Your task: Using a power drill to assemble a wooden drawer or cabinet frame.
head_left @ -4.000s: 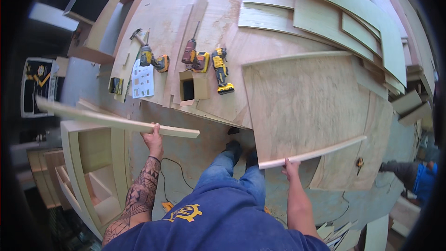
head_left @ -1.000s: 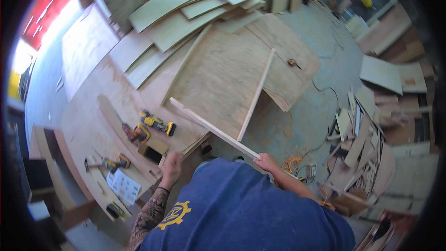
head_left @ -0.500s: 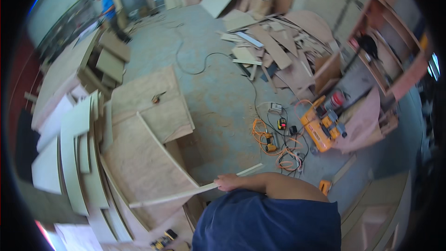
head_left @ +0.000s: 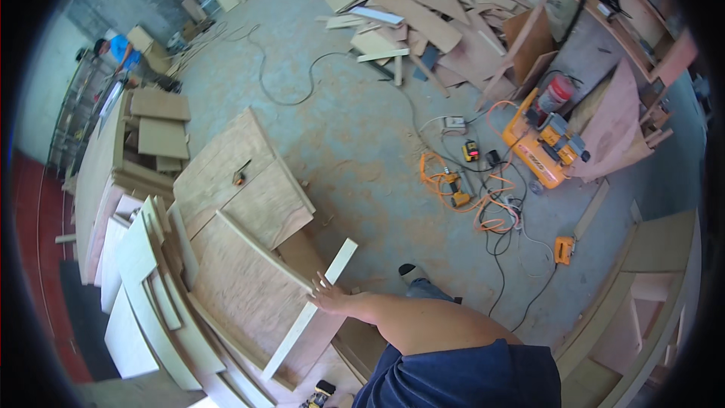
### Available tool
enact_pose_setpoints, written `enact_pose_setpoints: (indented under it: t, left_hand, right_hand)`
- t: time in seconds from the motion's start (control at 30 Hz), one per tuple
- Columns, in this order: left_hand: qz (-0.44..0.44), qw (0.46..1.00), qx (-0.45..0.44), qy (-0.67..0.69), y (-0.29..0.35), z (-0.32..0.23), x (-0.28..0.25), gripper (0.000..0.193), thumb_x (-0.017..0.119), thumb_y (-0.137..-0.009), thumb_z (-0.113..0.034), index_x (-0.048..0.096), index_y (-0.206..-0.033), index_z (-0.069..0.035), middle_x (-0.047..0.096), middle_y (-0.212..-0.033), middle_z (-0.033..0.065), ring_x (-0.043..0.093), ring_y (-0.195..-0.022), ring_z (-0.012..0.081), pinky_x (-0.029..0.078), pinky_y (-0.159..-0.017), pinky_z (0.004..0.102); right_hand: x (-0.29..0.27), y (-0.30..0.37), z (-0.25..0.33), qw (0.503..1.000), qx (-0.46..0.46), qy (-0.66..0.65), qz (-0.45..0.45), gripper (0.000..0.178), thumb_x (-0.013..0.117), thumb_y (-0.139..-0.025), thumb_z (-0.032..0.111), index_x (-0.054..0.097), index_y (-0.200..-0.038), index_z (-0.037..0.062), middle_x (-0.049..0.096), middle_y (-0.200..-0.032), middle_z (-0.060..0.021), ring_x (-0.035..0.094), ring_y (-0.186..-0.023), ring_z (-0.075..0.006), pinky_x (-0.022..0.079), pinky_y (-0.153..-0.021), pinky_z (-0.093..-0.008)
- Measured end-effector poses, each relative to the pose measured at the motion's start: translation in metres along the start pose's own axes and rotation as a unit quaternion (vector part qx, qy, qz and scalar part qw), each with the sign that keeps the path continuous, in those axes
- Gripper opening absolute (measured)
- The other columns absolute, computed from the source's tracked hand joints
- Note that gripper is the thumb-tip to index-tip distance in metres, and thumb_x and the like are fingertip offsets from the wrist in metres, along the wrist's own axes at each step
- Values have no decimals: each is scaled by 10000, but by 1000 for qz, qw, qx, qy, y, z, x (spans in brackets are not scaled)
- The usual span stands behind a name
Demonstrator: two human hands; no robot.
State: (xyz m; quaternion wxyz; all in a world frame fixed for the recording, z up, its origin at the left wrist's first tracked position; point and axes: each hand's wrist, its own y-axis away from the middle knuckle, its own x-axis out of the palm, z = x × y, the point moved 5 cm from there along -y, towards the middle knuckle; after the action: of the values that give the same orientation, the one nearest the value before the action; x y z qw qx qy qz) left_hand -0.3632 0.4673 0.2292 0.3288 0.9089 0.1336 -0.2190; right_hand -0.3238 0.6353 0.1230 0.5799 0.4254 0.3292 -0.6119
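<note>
My right hand (head_left: 329, 299) rests on a long pale wooden strip (head_left: 291, 341), its fingers stretched out and apart. The strip lies slantwise across a large plywood panel (head_left: 249, 279), its far end sticking out past the panel's right edge. A second narrow strip (head_left: 260, 245) runs along the panel and ends close to my fingertips. On the adjoining plywood sheet (head_left: 264, 204) lies a small hand tool (head_left: 239, 178), too small to name. A yellow-and-black power tool (head_left: 319, 394) sits by the panel's near end. My left hand is out of view.
Stacked boards (head_left: 151, 287) stand at the left. An orange air compressor (head_left: 536, 155), a yellow power tool (head_left: 458, 195) and tangled hoses and cords lie on the floor at right. Behind is a heap of wood offcuts (head_left: 430, 23). A person in blue (head_left: 124, 53) bends at far left.
The strip has swung to a steeper slant, its far end moving left and farther away. My right hand has shifted left and its fingers have spread. My view has turned, and a foot now shows.
</note>
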Motion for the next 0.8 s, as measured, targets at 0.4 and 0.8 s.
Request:
enact_pose_setpoints:
  t: [0.4,0.8]
  left_hand:
    - [9,994,102,-34,-32,-133,53,304,688,-1016,-184,717,-1284,-43,712,-1199,215,726,-1048,367,584,-940,458]
    - [270,956,51,104,-69,-47,187,316,721,-1036,-209,710,-1280,-8,777,-1173,163,766,-957,289,605,-808,429]
  right_hand:
    - [-81,110,38,406,389,-763,319,944,604,-866,880,610,-1415,112,712,-1110,-224,686,-994,-415,530,-966,-662]
    - [-7,278,-151,657,336,-547,395,678,582,-1015,602,584,-1528,159,559,-1583,-112,577,-1359,-271,495,-1087,-538]
